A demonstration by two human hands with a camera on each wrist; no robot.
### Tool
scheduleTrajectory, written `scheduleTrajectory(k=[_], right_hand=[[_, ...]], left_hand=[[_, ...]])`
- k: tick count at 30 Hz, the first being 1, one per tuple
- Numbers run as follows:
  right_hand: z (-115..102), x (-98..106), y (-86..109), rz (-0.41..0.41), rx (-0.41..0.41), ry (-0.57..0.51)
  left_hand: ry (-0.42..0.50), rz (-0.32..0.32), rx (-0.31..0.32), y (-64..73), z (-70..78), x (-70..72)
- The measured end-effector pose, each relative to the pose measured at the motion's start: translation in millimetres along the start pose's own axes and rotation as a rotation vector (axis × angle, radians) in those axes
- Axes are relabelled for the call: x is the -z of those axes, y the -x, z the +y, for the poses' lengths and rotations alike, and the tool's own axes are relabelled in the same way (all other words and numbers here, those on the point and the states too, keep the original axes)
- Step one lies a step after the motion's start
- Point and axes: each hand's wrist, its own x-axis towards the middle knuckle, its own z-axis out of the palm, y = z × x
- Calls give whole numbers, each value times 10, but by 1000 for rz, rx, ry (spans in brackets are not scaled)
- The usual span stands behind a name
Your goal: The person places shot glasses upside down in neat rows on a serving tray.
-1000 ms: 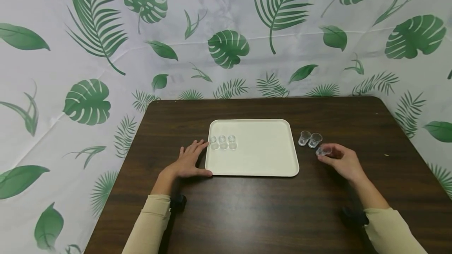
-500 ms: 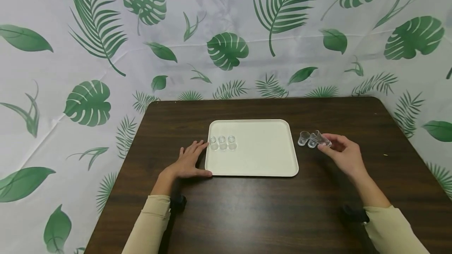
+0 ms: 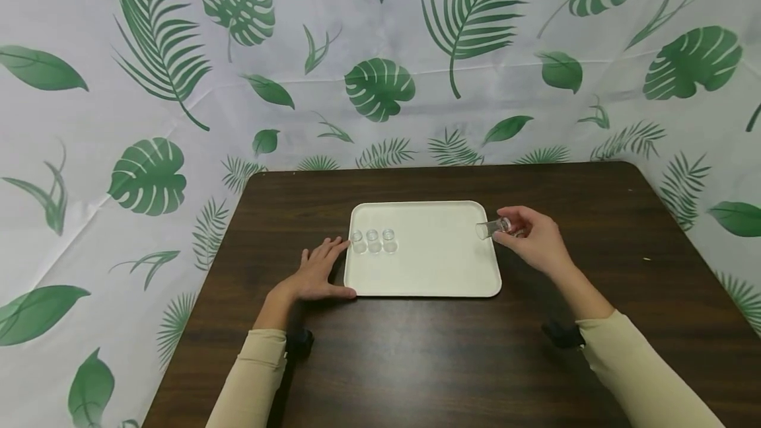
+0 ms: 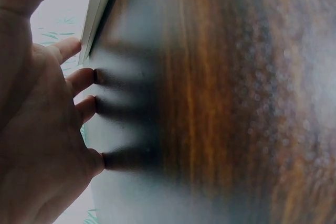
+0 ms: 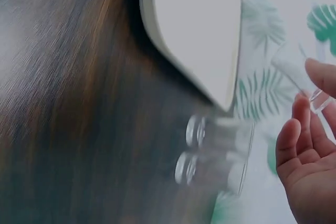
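Observation:
My right hand [image 3: 533,238] pinches a small clear shot glass [image 3: 487,228] by its thick base. The glass lies tilted nearly sideways in the air, its wide mouth over the right edge of the white tray [image 3: 440,263]. My left hand [image 3: 315,276] is spread on the table, with the thumb and a fingertip touching the tray's left edge. Along the tray's left side stand three clear shot glasses [image 3: 373,242] in a row, narrow ends up. In the right wrist view, two more shot glasses [image 5: 212,171] stand on the table beside the tray; the right hand mostly hides them in the head view.
A dark wood-grain table [image 3: 404,362] bears the tray. Behind it hangs a white cloth [image 3: 321,117] printed with green leaves. Dark wrist cameras show under both forearms.
My right hand has lifted the shot glass off to the left, turning it from mouth-up to sideways, and reached the tray's right edge. The left hand stays put.

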Motion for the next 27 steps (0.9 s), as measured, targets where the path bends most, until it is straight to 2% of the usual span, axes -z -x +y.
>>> scheduleTrajectory(k=[7,16,20,27], right_hand=[[-101,-353,-123,-69,-4,81],[-185,-744,-178,-135,81,155],[-218,-899,-156,-162,90,159],[-286,-1138,-157,-151,131,134]], left_hand=[[1,-2,-5,9,-9,-10],[0,11,-11,14,-20,-32],[11,7,-11,27,-10,-37],[6,20,-13,34,-6,-47]])
